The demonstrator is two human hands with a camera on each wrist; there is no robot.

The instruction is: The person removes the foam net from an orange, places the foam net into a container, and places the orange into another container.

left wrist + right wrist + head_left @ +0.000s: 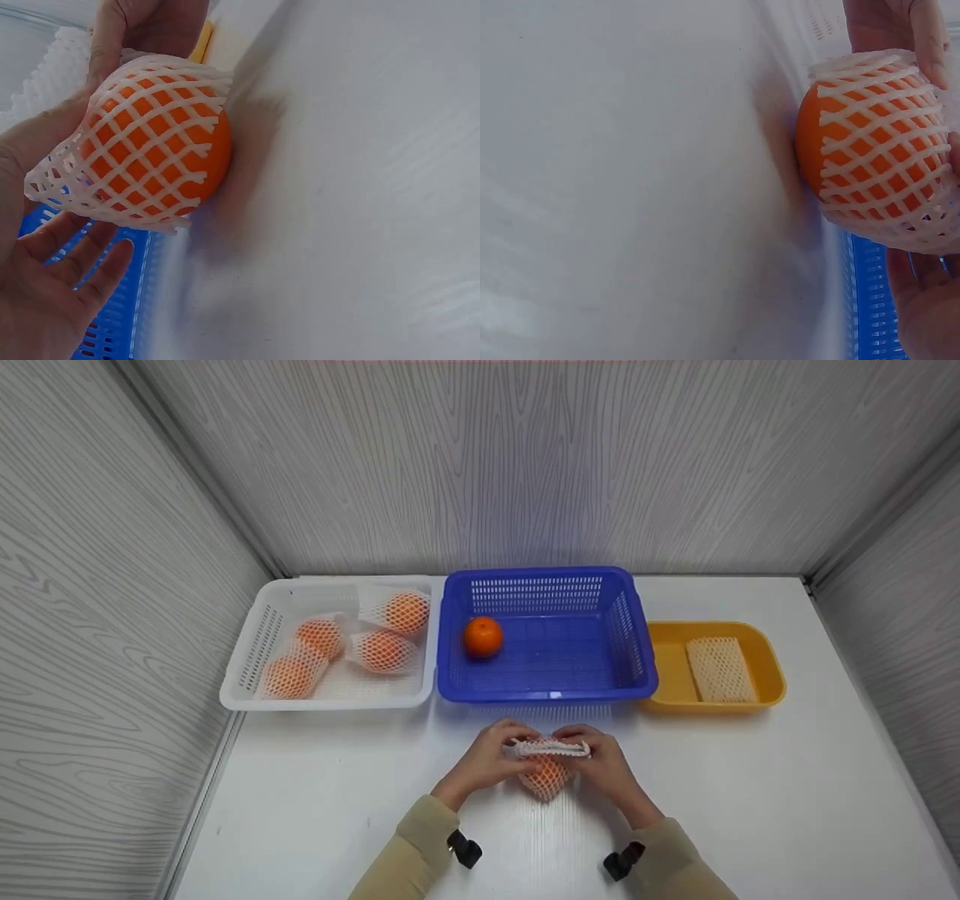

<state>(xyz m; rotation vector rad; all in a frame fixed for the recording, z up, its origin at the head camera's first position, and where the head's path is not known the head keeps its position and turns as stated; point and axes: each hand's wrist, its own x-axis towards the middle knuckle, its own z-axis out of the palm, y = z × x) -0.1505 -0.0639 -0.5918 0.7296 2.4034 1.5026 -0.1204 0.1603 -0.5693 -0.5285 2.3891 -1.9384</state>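
Note:
Both hands hold a white foam net sleeve [150, 142] that is pulled over an orange [219, 154], close to the white table top in front of the blue basket. My left hand [491, 757] grips the sleeve at its left side, thumb on the near face and fingers beyond. From the other side my right hand [604, 765] pinches the sleeve's gathered upper edge. Bare orange skin shows past the sleeve's cut end in both wrist views. Some fingertips are hidden behind the net.
A blue basket [547, 695] with one bare orange [482, 637] stands beyond the hands. To its left, a white basket [330, 705] contains several netted oranges [384, 651]. A yellow tray [667, 660] at right holds flat foam net sleeves [721, 669]. Wood-grain panels enclose the table.

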